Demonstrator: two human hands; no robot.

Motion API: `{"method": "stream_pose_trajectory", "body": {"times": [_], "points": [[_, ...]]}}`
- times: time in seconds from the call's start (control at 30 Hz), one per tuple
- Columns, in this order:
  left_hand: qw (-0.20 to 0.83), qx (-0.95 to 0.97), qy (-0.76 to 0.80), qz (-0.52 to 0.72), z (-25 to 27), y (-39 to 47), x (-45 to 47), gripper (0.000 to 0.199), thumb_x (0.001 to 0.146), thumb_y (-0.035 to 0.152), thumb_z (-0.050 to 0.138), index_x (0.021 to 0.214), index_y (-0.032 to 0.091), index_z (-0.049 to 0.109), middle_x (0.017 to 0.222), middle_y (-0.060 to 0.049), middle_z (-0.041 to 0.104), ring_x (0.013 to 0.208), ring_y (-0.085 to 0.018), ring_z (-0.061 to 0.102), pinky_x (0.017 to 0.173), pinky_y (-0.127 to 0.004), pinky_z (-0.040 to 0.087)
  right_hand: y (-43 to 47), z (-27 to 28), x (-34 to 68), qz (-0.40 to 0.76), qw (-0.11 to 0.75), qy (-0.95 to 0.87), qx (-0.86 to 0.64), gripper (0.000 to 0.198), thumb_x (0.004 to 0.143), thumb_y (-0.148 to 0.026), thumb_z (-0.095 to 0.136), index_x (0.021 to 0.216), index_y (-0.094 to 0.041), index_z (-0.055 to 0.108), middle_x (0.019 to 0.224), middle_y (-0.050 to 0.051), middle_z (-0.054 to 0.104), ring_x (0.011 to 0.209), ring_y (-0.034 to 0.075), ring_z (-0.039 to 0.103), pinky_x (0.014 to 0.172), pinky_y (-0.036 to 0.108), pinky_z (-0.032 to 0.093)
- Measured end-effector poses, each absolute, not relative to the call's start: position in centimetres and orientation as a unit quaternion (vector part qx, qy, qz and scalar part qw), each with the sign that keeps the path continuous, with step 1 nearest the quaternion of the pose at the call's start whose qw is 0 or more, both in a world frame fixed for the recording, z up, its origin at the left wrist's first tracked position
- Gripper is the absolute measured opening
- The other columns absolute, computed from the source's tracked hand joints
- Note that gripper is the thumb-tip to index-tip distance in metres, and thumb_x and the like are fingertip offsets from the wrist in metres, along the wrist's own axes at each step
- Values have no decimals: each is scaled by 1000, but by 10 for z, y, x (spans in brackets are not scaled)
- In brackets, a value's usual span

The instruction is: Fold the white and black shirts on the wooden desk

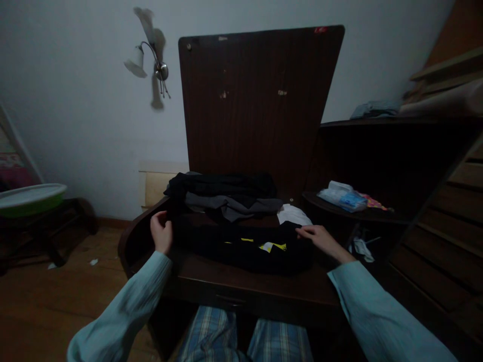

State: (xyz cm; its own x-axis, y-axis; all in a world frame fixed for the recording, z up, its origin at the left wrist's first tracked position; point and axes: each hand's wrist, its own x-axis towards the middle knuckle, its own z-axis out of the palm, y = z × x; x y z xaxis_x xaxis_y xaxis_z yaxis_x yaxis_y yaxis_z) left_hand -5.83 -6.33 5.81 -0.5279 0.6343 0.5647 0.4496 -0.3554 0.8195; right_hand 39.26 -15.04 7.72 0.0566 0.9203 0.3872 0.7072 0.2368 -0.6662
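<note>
A black garment (226, 251) with yellow and white print lies spread across the front of the dark wooden desk (211, 279). My left hand (162, 234) is at its left end with fingers curled, seemingly pinching the dark cloth there. At the opposite end, my right hand (317, 238) pinches the upper right edge between thumb and fingers. Behind the garment is a heap of black and grey clothes (226, 201). A white cloth (293, 215) lies just beyond my right hand. Poor light hides the garment's folds and exact outline.
A tall dark panel (256, 100) rises behind the desk. Right of it, a corner shelf (392, 216) bears a blue-white plastic package (343, 196). A wall lamp (161, 71) hangs upper left. A green basin (33, 201) rests on a low stool at far left.
</note>
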Motion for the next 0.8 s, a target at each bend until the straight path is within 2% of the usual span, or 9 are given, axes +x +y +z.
{"method": "stream_pose_trajectory", "body": {"times": [0.07,0.17,0.23,0.33,0.47,0.63,0.8], "points": [[69,608,521,596,67,-72,-43,23,70,18,39,90,17,51,93,-4,57,90,-17,53,83,-29,42,-149,80,377,170,356,-722,-568,39,72,-51,47,62,-18,66,62,2,65,62,17,58,62,28,44],[118,817,434,360,74,-79,-17,20,75,23,40,83,18,57,84,-3,61,81,-16,55,77,-26,43,-144,72,349,192,275,-783,-525,31,76,-41,46,72,-20,67,75,3,68,72,18,61,71,29,45],[98,884,402,217,73,-79,-7,18,75,24,44,82,19,60,84,-3,62,82,-17,56,78,-26,41,-141,62,336,179,217,-812,-512,23,77,-32,47,77,-21,67,81,3,68,77,18,60,75,31,44],[43,906,410,95,65,-79,-7,16,74,25,49,83,19,61,88,-5,60,82,-18,56,76,-26,41,-140,46,329,131,178,-823,-523,23,77,-20,45,87,-20,65,91,6,65,86,19,58,80,32,43],[1,912,406,61,56,-84,-17,14,75,27,49,74,18,60,91,-7,58,79,-18,57,73,-26,42,-142,34,331,78,163,-812,-554,29,77,-16,45,102,-20,60,104,8,57,90,17,57,82,28,42],[35,871,485,70,58,-86,-27,30,83,34,38,69,20,61,68,-5,61,69,-18,60,65,-25,42,-137,32,342,34,116,-776,-619,34,80,-20,43,111,-21,56,104,11,57,86,21,60,77,33,43],[9,834,551,-14,62,-73,-36,19,74,20,49,84,24,64,80,-9,65,76,-24,62,63,-29,44,-130,41,360,29,32,-745,-666,31,77,-21,49,106,-22,59,95,12,64,88,26,60,73,35,43]]}}
